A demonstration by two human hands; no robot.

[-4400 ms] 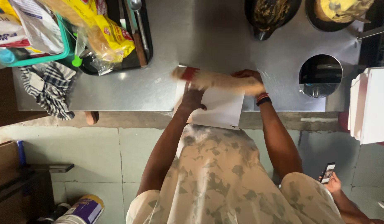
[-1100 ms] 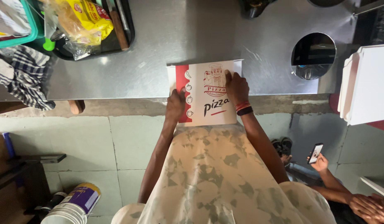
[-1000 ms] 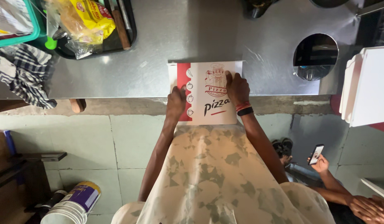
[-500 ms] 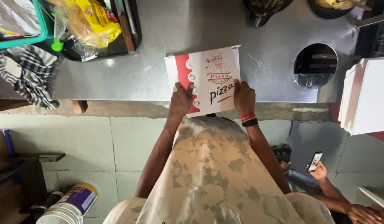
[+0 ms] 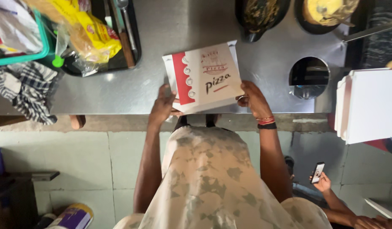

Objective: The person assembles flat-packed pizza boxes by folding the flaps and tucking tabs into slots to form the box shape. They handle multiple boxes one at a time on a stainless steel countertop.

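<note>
head view: i see one white-and-red pizza box (image 5: 206, 78) lying closed on the steel counter (image 5: 119, 89), tilted, near its front edge. my left hand (image 5: 163, 106) clasps its near left corner, fingers curled on the edge; my right hand (image 5: 253, 98) grips the right edge — two hands, one box. one stack of white boxes (image 5: 369, 104) sits right, two dark pans (image 5: 259, 15) beyond, one checked cloth (image 5: 24, 91) left.

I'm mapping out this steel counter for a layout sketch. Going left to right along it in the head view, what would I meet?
Green basket → checked cloth → yellow bag on the dark tray → pizza box, held by left hand and right hand → round hole → stack of white boxes.
</note>
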